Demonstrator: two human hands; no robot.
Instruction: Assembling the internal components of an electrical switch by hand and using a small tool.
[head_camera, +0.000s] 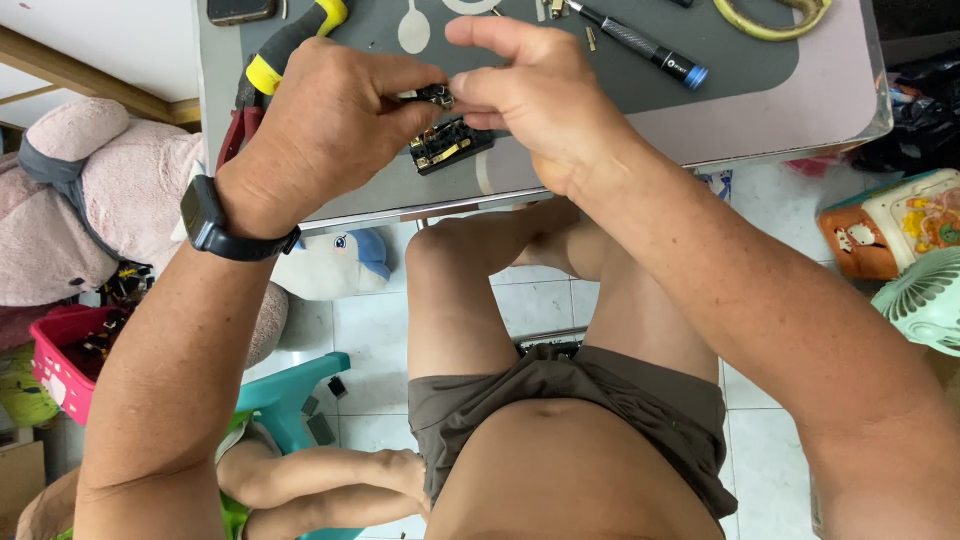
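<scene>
My left hand (325, 120) and my right hand (540, 95) meet above the near edge of a grey table (800, 95). Between their fingertips they pinch a small dark part (436, 96) with brass bits. Just below it, a black electrical part with brass contacts (450, 146) lies on the dark grey mat (720, 60). A black watch (215, 225) is on my left wrist.
On the table lie yellow-handled pliers (290, 45), a black screwdriver with a blue tip (640, 42), a yellow-green ring-shaped thing (770, 18) and a phone (240, 10). Plush toys (90, 190), a pink basket (65, 360), a teal stool (290, 395), a colourful toy (890, 230) and a green fan (925, 300) crowd the tiled floor.
</scene>
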